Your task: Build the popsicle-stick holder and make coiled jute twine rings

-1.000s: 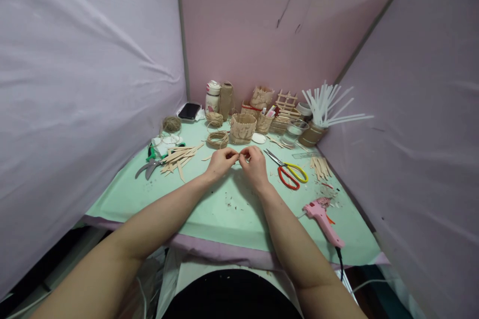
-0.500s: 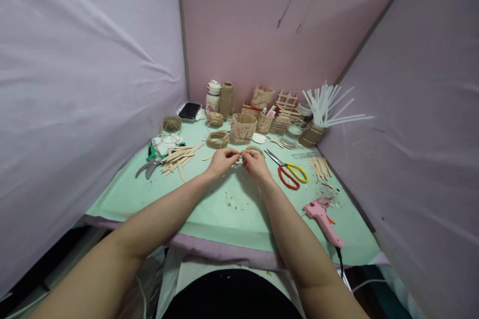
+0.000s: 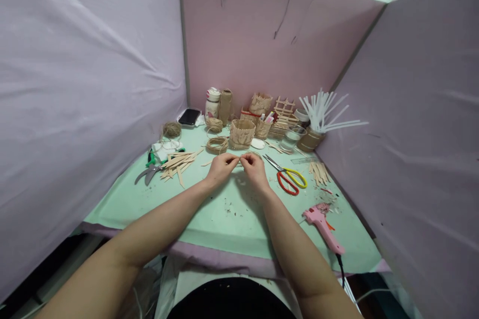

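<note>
My left hand (image 3: 223,166) and my right hand (image 3: 253,166) meet fingertip to fingertip over the middle of the green table, both pinched closed. Twine shows at and just behind the fingers, but how it runs between them is too small to tell. A coil of twine (image 3: 217,145) lies behind my left hand. Beyond the hands stands a wooden-stick basket (image 3: 242,134), with a white disc (image 3: 258,144) at its right. Open scissors (image 3: 286,174) with red and yellow handles lie to the right of my right hand.
Loose wooden sticks (image 3: 181,163) and pruning shears (image 3: 149,174) lie at left. A pink glue gun (image 3: 324,226) rests at the right front. Behind are a bottle (image 3: 212,104), a glass bowl (image 3: 293,138), and white glue sticks (image 3: 320,112) in a brown holder (image 3: 310,140).
The camera view has tilted slightly upward, so the table sits lower in the picture. Both hands stay together, with their fingertips slightly shifted.
</note>
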A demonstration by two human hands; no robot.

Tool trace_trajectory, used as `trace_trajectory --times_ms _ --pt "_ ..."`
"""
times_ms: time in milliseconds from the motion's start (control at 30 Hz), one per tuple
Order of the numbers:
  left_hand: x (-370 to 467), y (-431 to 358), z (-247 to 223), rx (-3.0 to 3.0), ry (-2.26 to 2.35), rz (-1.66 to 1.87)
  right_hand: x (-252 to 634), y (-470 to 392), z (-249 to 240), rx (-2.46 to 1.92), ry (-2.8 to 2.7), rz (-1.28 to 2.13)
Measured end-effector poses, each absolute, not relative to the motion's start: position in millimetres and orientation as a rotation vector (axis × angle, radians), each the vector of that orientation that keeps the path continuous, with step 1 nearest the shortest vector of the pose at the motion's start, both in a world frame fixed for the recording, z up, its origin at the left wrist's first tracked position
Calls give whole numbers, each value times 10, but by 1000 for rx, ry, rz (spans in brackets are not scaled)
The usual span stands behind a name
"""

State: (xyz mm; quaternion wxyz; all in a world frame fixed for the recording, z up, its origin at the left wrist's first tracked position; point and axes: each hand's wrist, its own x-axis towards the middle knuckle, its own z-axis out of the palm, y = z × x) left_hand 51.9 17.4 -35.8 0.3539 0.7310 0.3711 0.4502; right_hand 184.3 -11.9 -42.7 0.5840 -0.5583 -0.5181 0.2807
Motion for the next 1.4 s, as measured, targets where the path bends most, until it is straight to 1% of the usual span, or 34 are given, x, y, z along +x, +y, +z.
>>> trace_trajectory --times_ms 367,567,833,1167,1400 --pt "502 213 -366 2014 1022 1093 1821 -176 -418 -1347 -1360 406" --pt "483 224 -370 2159 1019 1159 1804 -200 -404 -1334 -1417 302" --pt "546 160 -334 2081 1087 1314 1733 -203 -381 -1276 -1219 448" --pt "552 199 -375 1690 1025 1127 1813 -134 -435 -1261 -1160 536" --pt "544 204 -385 1720 1057 1151 1801 -166 -395 -1337 -1177 534"
